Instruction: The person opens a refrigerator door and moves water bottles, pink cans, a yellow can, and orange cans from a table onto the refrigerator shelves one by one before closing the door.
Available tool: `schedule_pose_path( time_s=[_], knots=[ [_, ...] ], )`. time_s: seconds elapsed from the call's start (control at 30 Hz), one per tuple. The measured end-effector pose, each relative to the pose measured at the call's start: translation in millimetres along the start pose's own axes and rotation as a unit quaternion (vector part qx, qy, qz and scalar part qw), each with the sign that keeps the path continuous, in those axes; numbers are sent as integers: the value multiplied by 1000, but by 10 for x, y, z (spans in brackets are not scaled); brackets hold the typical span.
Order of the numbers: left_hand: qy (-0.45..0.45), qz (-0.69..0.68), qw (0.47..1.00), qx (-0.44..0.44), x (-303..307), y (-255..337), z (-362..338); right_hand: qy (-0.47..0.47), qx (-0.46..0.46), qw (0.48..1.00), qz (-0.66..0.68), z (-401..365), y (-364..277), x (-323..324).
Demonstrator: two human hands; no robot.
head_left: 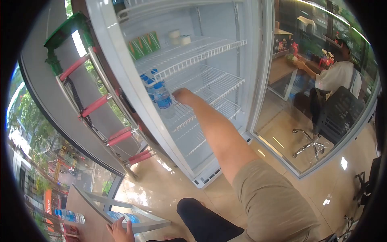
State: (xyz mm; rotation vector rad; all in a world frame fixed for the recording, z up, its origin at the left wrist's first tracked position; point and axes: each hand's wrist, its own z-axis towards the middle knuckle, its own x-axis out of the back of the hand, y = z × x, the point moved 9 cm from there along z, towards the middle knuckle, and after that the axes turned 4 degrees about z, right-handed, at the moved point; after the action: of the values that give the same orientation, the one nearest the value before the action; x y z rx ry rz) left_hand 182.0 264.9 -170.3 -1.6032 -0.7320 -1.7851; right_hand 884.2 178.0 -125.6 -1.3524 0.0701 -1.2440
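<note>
My right hand reaches into a white upright fridge, just right of blue-capped water bottles on a wire shelf. Its fingers are curled, and no object shows clearly in them. Whether it touches the nearest bottle I cannot tell. Low at the left, my left hand rests with fingers apart at the edge of a wooden table, holding nothing. Another water bottle and red cans stand on that table.
Green boxes and white tubs sit on the upper shelf. A ladder leans left of the fridge. The open glass door is at right; a seated person shows through it. Bottled water packs lie below the table.
</note>
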Motion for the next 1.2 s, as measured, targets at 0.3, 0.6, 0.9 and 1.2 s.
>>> schedule_pose_path(
  time_s=[0.3,0.6,0.9,1.2],
  knots=[
    [118,-116,986,16,87,-16,-172,-100,47,994,-17,-1201,-422,326],
    [25,-110,993,28,103,-17,-275,168,96,969,152,-3417,-1287,-282],
    [150,-664,728,79,-99,-1264,-600,-166,311,918,184,-4677,-3571,-2472],
    [312,-474,799,200,-112,-2963,-595,-300,421,855,-45,-4650,-4541,-4004]
  ],
)
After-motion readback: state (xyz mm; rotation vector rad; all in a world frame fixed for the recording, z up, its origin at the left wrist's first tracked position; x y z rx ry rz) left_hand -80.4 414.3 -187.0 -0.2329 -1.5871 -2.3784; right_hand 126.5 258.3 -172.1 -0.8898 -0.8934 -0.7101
